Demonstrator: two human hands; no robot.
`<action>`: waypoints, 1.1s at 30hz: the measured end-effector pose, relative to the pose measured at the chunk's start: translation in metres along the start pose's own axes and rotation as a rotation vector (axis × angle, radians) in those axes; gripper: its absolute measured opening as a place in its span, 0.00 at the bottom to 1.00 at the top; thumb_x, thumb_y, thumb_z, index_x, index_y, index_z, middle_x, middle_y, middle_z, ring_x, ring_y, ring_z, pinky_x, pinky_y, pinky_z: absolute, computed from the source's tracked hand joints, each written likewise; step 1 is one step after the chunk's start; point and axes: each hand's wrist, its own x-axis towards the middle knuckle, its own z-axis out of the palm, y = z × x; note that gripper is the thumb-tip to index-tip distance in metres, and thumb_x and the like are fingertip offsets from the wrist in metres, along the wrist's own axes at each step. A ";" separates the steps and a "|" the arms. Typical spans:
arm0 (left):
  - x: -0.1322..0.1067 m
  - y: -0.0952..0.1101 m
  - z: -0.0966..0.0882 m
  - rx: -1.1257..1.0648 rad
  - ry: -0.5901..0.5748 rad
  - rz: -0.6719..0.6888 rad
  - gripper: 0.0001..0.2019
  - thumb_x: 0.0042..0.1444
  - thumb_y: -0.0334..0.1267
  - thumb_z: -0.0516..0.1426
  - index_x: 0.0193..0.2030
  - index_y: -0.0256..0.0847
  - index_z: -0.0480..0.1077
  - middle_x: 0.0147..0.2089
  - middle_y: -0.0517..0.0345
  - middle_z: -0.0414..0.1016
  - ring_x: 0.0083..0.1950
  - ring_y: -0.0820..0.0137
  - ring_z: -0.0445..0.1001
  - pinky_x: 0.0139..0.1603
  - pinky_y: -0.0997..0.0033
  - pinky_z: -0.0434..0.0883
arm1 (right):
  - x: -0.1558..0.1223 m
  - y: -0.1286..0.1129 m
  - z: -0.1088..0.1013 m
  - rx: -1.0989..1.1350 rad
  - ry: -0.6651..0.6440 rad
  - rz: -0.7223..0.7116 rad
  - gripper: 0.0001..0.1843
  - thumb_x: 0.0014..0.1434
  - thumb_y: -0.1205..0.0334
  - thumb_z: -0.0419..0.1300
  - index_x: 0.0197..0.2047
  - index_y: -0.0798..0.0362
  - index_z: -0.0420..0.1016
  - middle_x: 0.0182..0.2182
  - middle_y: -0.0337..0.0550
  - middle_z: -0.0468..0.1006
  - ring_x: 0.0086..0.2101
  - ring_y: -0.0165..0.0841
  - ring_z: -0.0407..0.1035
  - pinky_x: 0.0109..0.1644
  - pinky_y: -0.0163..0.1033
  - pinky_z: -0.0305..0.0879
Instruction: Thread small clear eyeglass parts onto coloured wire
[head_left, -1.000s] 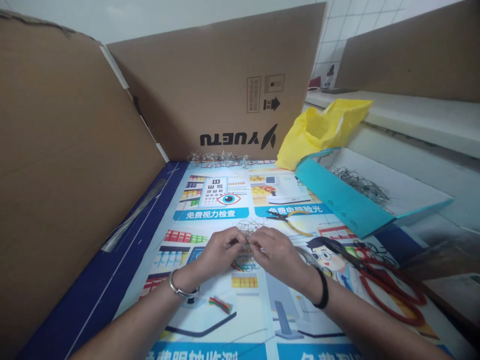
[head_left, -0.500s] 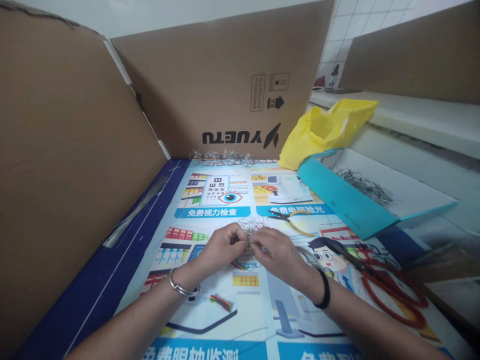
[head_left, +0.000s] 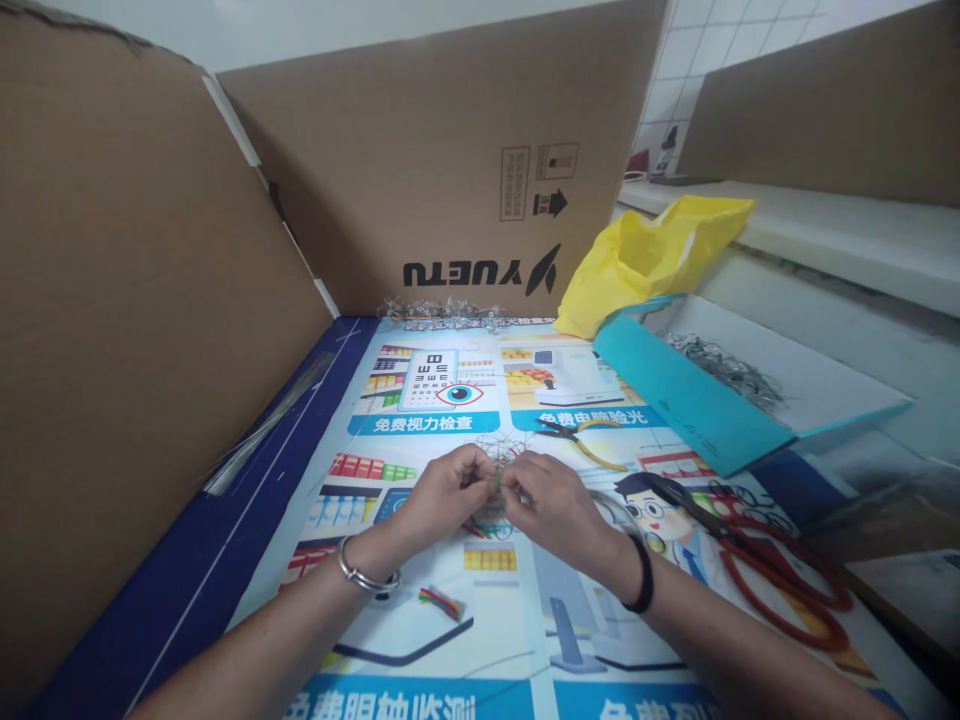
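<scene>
My left hand and my right hand meet over the middle of the printed mat, fingers pinched. Between their fingertips is a thin wire with a small green bit on it, too fine to make out fully. A loose bundle of fine wire loops shows just behind and beneath the fingers, partly hidden by them. A short bundle of red, yellow and green strands lies nearer to me, below my left hand. Pliers with yellow handles rest beyond my right hand.
Large red-handled scissors lie at the right. Behind them stands a teal box holding cut wire, next to a yellow bag. Straight wires lie along the left side. Cardboard walls enclose the back and left.
Both hands stay in the same place with their fingertips close together; the fingers have shifted only slightly. The view has moved a very little.
</scene>
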 end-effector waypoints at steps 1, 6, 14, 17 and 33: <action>0.000 0.000 0.000 0.011 -0.001 0.002 0.02 0.50 0.30 0.54 0.30 0.38 0.63 0.25 0.64 0.66 0.27 0.77 0.66 0.26 0.78 0.66 | 0.000 0.000 0.001 0.005 0.005 0.010 0.08 0.50 0.75 0.52 0.24 0.53 0.65 0.23 0.40 0.69 0.27 0.31 0.63 0.33 0.36 0.60; -0.003 0.000 0.003 0.216 0.066 0.107 0.05 0.48 0.26 0.53 0.32 0.39 0.64 0.28 0.64 0.68 0.29 0.77 0.67 0.29 0.78 0.67 | 0.000 0.001 0.001 0.069 -0.007 0.079 0.08 0.48 0.75 0.52 0.24 0.52 0.64 0.22 0.38 0.68 0.26 0.30 0.62 0.31 0.34 0.58; -0.008 -0.012 0.002 0.684 0.093 0.624 0.09 0.55 0.25 0.48 0.31 0.40 0.67 0.31 0.57 0.73 0.35 0.72 0.69 0.37 0.72 0.67 | 0.002 -0.002 -0.001 0.146 -0.036 0.208 0.08 0.44 0.75 0.53 0.22 0.52 0.62 0.20 0.35 0.65 0.23 0.28 0.61 0.27 0.32 0.56; -0.007 -0.013 0.001 0.691 0.106 0.690 0.10 0.57 0.25 0.49 0.35 0.41 0.69 0.36 0.56 0.75 0.38 0.71 0.71 0.41 0.70 0.69 | 0.003 -0.003 -0.001 0.165 -0.027 0.236 0.09 0.44 0.76 0.53 0.21 0.52 0.63 0.20 0.34 0.65 0.22 0.27 0.61 0.26 0.31 0.55; -0.006 -0.014 0.004 0.724 0.131 0.574 0.08 0.59 0.29 0.49 0.34 0.39 0.69 0.32 0.56 0.73 0.35 0.71 0.70 0.38 0.71 0.68 | 0.003 -0.001 0.000 0.195 -0.033 0.274 0.07 0.44 0.74 0.53 0.22 0.52 0.64 0.19 0.34 0.66 0.21 0.27 0.60 0.25 0.30 0.55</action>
